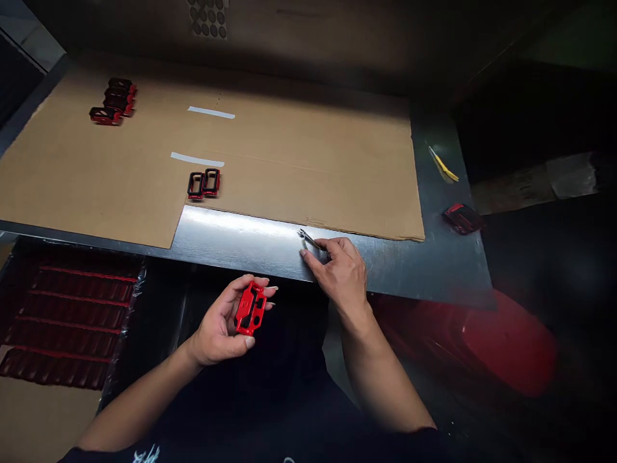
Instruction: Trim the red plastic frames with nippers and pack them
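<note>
My left hand (222,325) is closed round a small red plastic part (250,309), held below the front edge of the metal table (231,241). My right hand (340,270) rests on the table edge, fingers pinched on a small metal tool (307,238) whose pointed tips stick out to the left. Two red-and-black frame parts (204,183) lie side by side on the cardboard sheet (299,161), ahead of my left hand.
A stack of similar red-and-black parts (114,101) sits at the far left of the cardboard. One more red part (463,218) and a yellow tool (443,164) lie on bare metal at the right. A tray of red parts (67,318) stands below left. A red container (482,341) sits lower right.
</note>
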Tool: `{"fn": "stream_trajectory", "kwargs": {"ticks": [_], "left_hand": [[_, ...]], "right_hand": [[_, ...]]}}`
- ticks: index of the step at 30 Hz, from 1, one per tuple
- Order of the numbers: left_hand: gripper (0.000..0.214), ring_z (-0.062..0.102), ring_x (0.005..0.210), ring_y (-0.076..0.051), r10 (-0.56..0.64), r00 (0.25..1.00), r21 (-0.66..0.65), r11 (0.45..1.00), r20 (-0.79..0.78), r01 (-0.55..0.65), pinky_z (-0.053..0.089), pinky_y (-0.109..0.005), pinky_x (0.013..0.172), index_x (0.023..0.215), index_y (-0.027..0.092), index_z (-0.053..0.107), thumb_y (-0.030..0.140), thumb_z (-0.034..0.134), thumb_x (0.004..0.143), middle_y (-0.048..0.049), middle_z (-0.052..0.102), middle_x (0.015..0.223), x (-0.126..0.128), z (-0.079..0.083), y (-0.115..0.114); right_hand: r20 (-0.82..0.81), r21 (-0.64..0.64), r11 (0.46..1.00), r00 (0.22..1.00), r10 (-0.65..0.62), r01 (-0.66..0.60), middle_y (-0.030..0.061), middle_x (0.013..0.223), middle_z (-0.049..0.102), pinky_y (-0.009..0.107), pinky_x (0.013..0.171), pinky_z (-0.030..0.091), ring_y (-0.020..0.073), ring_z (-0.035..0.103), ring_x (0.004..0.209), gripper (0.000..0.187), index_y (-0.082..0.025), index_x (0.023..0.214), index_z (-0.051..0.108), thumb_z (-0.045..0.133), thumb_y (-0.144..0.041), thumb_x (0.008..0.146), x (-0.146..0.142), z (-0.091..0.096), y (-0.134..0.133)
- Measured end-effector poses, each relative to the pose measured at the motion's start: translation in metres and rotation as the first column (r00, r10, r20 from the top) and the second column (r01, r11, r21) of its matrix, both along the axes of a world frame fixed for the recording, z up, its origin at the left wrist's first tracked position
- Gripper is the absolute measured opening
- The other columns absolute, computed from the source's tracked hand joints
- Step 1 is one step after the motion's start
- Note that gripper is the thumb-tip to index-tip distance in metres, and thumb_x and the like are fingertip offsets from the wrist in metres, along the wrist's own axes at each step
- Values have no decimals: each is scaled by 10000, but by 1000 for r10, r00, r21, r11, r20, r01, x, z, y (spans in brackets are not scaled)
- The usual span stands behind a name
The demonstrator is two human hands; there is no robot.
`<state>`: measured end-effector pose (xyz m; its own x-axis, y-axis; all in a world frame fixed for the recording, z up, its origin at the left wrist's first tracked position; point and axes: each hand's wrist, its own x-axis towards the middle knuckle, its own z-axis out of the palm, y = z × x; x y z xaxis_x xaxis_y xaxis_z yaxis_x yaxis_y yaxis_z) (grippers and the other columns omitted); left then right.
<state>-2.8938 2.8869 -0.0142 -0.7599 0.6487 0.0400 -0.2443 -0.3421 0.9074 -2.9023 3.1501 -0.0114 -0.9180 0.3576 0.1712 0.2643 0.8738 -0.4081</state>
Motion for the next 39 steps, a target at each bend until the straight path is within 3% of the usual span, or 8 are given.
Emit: {"fn": "stream_trajectory", "kwargs": {"ticks": [3,5,7,9,12,17,26,39], "left_hand": [[733,539,1345,-353,35,995,-37,999,-89,-39,517,-563,1057,1499,299,395,281,719,842,-159,475,1421,1,1,1],[759,544,1315,-337,47,980,-70,996,-196,-62,533,-554,1038,1509,276,384,197,684,816,-155,448,1376,1,3,1],[831,533,1277,-320,32,946,-139,987,-323,-81,539,-560,1021,1531,251,350,117,646,766,-157,441,1338,0,6,1],[899,518,1243,-310,-3,898,-235,966,-439,-111,528,-572,1021,1545,241,317,71,619,715,-156,453,1309,-1,11,0],[919,502,1223,-311,-60,831,-334,930,-553,-155,524,-566,1021,1535,230,310,70,605,679,-153,437,1283,-4,18,-1],[876,504,1213,-318,-185,773,-408,907,-607,-103,564,-516,965,1524,215,282,96,602,718,-169,418,1300,-6,26,1],[875,510,1192,-304,-142,794,-365,925,-591,-106,569,-500,947,1534,211,281,94,604,729,-162,447,1272,-4,22,0],[871,519,1185,-302,-123,790,-332,937,-601,-107,569,-493,945,1548,193,279,92,599,744,-167,459,1266,-4,20,1]], "right_hand": [[-47,-80,995,997,-62,58,43,834,707,346,715,518,182,627,683,249,-178,963,753,693,-368,814,4,6,0],[-63,-245,969,996,-60,43,23,751,699,322,657,536,160,624,610,241,-168,973,747,702,-347,817,13,17,-1],[-95,-410,910,995,21,-59,28,776,718,297,618,557,154,655,623,217,-177,1016,747,692,-307,852,26,32,-3],[-164,-475,848,970,179,-236,50,901,750,299,652,591,167,704,724,223,-206,1085,741,678,-225,872,44,48,-9],[-218,-429,784,894,392,-448,57,977,760,311,709,624,184,731,839,342,-242,1159,721,689,-116,843,68,65,-21],[-230,-366,749,833,503,-553,71,978,761,299,675,643,186,745,830,269,-243,1049,740,704,-105,821,88,69,-41],[-301,-356,701,786,541,-618,89,983,773,297,632,627,173,724,744,181,-223,955,741,746,-115,809,82,66,-49],[-297,-328,700,773,561,-634,90,1004,770,295,614,619,169,717,736,200,-231,985,736,732,-118,820,83,67,-50]]}}
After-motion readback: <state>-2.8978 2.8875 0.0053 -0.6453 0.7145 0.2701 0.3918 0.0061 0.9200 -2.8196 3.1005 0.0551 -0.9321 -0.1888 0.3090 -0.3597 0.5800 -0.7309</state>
